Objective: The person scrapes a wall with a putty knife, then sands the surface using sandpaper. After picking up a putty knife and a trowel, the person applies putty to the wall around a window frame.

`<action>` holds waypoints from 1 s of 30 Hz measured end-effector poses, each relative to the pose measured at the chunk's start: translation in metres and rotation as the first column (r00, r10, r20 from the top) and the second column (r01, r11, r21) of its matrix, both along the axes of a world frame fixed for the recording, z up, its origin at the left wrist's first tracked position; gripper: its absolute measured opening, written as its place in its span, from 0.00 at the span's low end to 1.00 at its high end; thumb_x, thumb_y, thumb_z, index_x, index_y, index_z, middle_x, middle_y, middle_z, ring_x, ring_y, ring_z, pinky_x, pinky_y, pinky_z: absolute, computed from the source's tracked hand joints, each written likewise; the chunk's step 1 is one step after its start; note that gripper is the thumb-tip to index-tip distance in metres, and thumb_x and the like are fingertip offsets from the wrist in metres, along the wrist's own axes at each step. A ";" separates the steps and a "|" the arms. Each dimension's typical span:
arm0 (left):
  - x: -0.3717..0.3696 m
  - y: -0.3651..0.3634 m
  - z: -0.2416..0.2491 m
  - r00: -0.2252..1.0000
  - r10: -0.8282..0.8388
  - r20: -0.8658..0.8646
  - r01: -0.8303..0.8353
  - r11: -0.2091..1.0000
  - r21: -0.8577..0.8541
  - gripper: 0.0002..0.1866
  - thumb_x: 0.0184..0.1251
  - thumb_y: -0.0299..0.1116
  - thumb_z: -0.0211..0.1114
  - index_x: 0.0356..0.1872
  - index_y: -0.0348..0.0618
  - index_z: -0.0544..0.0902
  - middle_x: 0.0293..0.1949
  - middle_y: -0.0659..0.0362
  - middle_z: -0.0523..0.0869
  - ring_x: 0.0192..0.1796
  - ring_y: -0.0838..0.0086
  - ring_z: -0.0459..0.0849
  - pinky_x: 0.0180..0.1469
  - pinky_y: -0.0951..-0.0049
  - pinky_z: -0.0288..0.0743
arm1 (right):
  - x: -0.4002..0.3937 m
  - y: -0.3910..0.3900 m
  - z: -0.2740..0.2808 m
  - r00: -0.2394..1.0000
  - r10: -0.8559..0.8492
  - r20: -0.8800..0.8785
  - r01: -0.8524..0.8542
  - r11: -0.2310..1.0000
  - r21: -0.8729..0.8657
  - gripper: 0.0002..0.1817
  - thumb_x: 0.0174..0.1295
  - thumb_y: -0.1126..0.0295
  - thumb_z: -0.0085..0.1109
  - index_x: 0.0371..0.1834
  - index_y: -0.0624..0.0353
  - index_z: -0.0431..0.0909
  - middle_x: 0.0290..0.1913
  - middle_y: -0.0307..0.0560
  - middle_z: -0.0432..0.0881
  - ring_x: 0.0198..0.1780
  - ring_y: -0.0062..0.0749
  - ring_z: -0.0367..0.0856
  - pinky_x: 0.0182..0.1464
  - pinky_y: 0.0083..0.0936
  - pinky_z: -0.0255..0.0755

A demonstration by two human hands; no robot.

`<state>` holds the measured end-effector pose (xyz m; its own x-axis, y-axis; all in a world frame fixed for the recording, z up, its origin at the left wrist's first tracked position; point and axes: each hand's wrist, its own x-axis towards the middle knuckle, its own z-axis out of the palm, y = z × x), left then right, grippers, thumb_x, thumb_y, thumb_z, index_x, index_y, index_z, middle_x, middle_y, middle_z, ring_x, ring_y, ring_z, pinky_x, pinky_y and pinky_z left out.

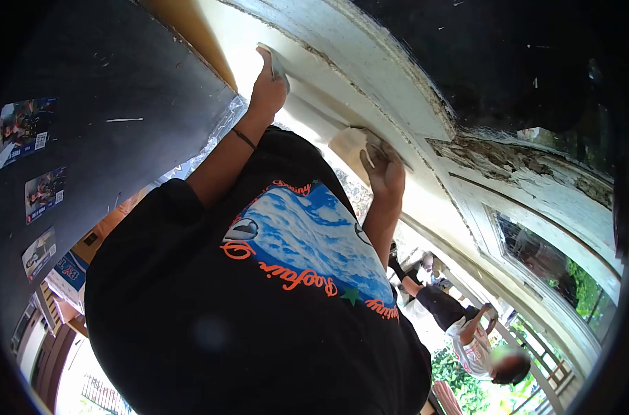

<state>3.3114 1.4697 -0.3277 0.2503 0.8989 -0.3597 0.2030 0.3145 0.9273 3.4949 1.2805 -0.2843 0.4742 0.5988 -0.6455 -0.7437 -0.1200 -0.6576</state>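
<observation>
My left hand is closed around a flat grey piece, its thumb along the edge, against a pale, brightly lit surface. What kind of thing it is cannot be made out. Lower and to the right, my right hand has its fingers curled at a flat beige-and-grey tool, which looks like a broad-bladed trowel or scraper. That tool lies close to the same pale surface; whether it touches cannot be told. My black printed shirt fills the middle of the view.
A dark panel with stickers stands close on the left. Along the right runs a pale wooden frame with a broken, rotted section and a window. Another person appears upside down at the lower right, near a railing.
</observation>
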 end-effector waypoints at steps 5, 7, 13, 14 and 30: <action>-0.004 0.002 -0.025 0.983 0.012 0.182 0.002 0.997 -0.077 0.31 0.57 0.22 0.42 0.63 0.47 0.43 0.48 0.53 0.68 0.47 0.72 0.71 0.48 0.78 0.67 | -0.003 0.000 -0.024 0.999 -0.013 -0.033 0.011 0.997 -0.075 0.11 0.59 0.69 0.38 0.42 0.61 0.65 0.42 0.53 0.72 0.44 0.38 0.71 0.45 0.38 0.67; -0.006 0.001 -0.030 0.986 0.014 0.165 -0.002 0.997 -0.075 0.31 0.58 0.22 0.42 0.63 0.49 0.43 0.49 0.53 0.67 0.48 0.70 0.71 0.47 0.75 0.69 | -0.005 -0.002 -0.019 0.999 -0.011 -0.031 0.009 0.998 -0.059 0.11 0.59 0.70 0.38 0.42 0.61 0.65 0.42 0.53 0.72 0.44 0.38 0.71 0.45 0.38 0.67; -0.002 0.001 -0.031 0.970 0.076 0.230 -0.024 0.975 -0.222 0.31 0.60 0.23 0.43 0.63 0.58 0.44 0.50 0.54 0.66 0.48 0.68 0.71 0.45 0.68 0.73 | -0.002 0.001 -0.033 0.998 -0.001 -0.065 -0.003 0.998 -0.065 0.11 0.58 0.71 0.39 0.43 0.60 0.65 0.43 0.52 0.73 0.43 0.37 0.72 0.45 0.36 0.67; -0.002 0.003 -0.037 0.974 0.067 0.214 -0.028 0.983 -0.180 0.31 0.60 0.23 0.43 0.62 0.56 0.45 0.50 0.53 0.66 0.48 0.68 0.71 0.45 0.68 0.73 | -0.002 0.003 -0.027 0.998 0.008 -0.067 -0.013 0.998 -0.066 0.11 0.58 0.71 0.39 0.43 0.60 0.65 0.43 0.52 0.73 0.43 0.37 0.72 0.45 0.36 0.67; -0.004 0.001 -0.023 0.960 0.130 0.247 -0.055 0.955 -0.290 0.21 0.57 0.24 0.47 0.54 0.40 0.61 0.45 0.54 0.71 0.44 0.70 0.74 0.40 0.72 0.75 | -0.008 0.005 -0.023 1.000 -0.013 -0.015 0.013 1.000 -0.010 0.11 0.58 0.71 0.40 0.42 0.61 0.67 0.40 0.50 0.73 0.40 0.36 0.72 0.45 0.35 0.67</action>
